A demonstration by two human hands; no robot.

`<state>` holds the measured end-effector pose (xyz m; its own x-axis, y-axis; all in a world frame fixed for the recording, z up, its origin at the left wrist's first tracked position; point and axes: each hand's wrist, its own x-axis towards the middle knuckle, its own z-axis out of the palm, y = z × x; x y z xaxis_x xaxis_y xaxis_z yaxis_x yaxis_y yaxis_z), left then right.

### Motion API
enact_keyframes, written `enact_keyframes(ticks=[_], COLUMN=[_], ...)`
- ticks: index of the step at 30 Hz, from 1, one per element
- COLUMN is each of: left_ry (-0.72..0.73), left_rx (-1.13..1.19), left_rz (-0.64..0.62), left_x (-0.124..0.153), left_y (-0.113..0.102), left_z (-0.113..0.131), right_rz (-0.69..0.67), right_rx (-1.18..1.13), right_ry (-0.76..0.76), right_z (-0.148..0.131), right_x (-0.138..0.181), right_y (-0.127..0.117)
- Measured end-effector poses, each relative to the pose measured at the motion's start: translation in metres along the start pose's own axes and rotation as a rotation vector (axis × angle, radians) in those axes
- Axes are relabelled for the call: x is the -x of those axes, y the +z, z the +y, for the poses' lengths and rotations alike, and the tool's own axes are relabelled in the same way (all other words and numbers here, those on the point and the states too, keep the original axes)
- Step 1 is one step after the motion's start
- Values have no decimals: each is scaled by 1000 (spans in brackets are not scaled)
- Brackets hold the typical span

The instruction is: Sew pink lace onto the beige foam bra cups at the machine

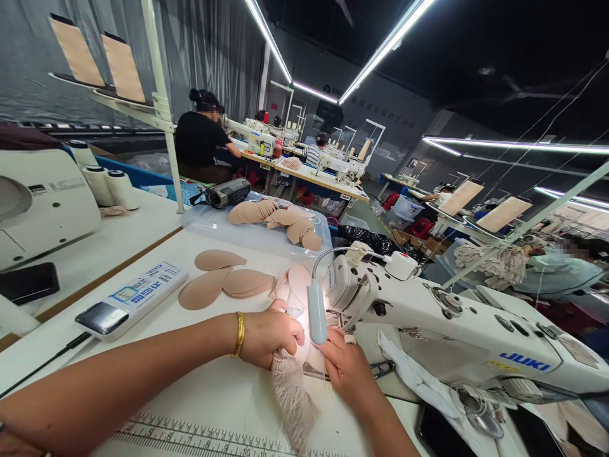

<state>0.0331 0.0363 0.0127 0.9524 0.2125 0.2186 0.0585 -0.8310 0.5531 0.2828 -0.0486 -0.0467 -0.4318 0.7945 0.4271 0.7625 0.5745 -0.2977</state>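
Note:
My left hand (pixel 271 333), with a gold bangle at the wrist, is closed around a strip of pale pink lace fabric (pixel 292 393) that hangs toward me over the table. My right hand (pixel 345 365) lies with its fingers stretched out on the work beside the needle area of a white JUKI sewing machine (pixel 428 324). A small grey lamp (pixel 316 314) on a bent neck lights the spot between my hands and hides part of it. Pale pink cup-shaped pieces (pixel 299 282) lie just behind my left hand. Several beige teardrop-shaped pads (pixel 202 289) rest farther left.
A plastic bin lid (pixel 209 222) bears more beige pads (pixel 257 211) and a camcorder (pixel 228 192). At left are a white device (pixel 137 298) with a cable and a phone (pixel 28 284). A printed ruler (pixel 190 438) runs along the front. Other people sit at machines beyond.

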Motion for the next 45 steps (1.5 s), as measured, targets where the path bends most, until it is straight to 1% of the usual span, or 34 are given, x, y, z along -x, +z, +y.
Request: enact_keyframes(ticks=[5, 10, 12, 16, 19, 24, 27, 29, 31, 33, 36, 40, 43, 45], left_ry=[15, 49, 57, 97, 121, 156, 162, 201, 249, 266, 244, 164, 126, 118], left_rx=[-41, -197, -223, -196, -272, -522, -646, -746, -821, -851, -874, -896, -874, -846], left_rz=[50, 25, 26, 69, 101, 79, 54, 88, 164, 229, 294, 341, 363, 355], left_x=[-1, -3, -3, -3, -2, 0, -1, -2, -4, -6, -11, -17, -21, -22], left_y=[0, 1, 0, 0, 5, 13, 17, 20, 24, 28, 38, 52, 60, 61], left_z=[-4, -6, -6, -6, -8, -13, -15, -16, -17, -17, -18, -23, -27, -28], right_rz=[-19, -83, -103, -174, -189, -148, -69, -17, 8, -4, -16, 45, 94, 108], right_rx=[6, -20, -49, -74, -65, -56, -66, -67, -49, -11, 96, 208, 211, 211], right_ry=[-95, -122, -147, -174, -182, -167, -162, -156, -136, -104, -15, 89, 117, 124], right_z=[-7, -16, -20, -26, -28, -26, -23, -21, -18, -15, -8, 0, 0, -1], right_x=[-2, -3, -3, -3, -3, -2, -1, -1, -1, 0, 3, 4, -1, -4], right_y=[-7, -15, -17, -20, -21, -19, -17, -15, -14, -12, -8, -4, -4, -5])
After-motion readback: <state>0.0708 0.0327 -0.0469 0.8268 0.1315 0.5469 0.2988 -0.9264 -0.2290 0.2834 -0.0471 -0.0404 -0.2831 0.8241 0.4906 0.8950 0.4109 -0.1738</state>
